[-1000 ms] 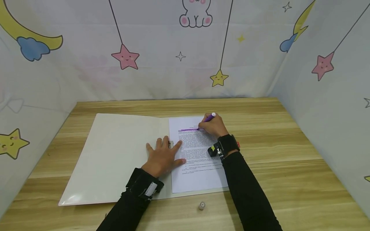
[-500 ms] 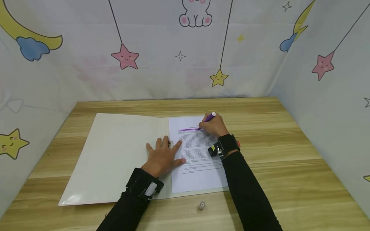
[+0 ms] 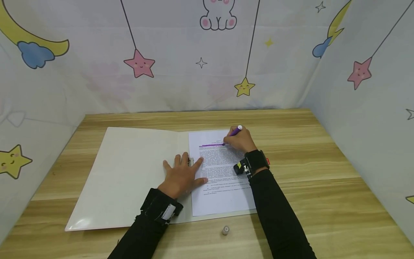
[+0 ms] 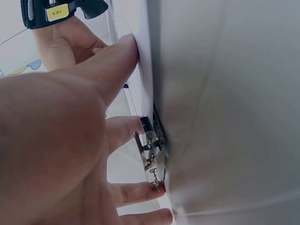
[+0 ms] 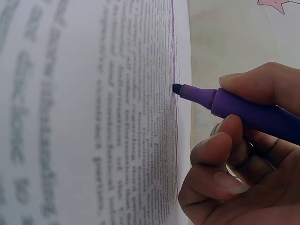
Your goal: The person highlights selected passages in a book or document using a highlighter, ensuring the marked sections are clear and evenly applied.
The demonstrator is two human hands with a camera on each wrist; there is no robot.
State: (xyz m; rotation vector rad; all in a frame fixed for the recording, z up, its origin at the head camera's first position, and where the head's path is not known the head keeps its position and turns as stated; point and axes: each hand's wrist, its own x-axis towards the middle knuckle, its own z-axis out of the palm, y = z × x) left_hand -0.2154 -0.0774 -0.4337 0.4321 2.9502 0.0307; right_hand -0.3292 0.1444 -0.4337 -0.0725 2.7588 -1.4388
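My right hand [image 3: 240, 140] grips a purple highlighter [image 5: 253, 110], its dark chisel tip on the printed sheet [image 3: 223, 205] near the top lines. A purple stroke [image 3: 210, 145] runs from the left margin to the tip. Spread fingers of my left hand [image 3: 181, 178] rest across the inner fold of the open white folder [image 3: 129, 172], thumb and index finger on the sheet's left edge. Beneath that hand sits the folder's metal clip [image 4: 151, 150], mostly hidden in the head view but plain in the left wrist view.
A small grey cap [image 3: 225, 230] stands on the wooden table [image 3: 323, 180] in front of the folder. Fabric walls [image 3: 174, 93] printed with stars and moons close off the back and sides. Each wrist bears a black strapped camera [image 3: 240, 167].
The highlighter tip has crept slightly right along the upper line, lengthening the purple stroke a little. My left hand, the folder and the cap stay where they were.
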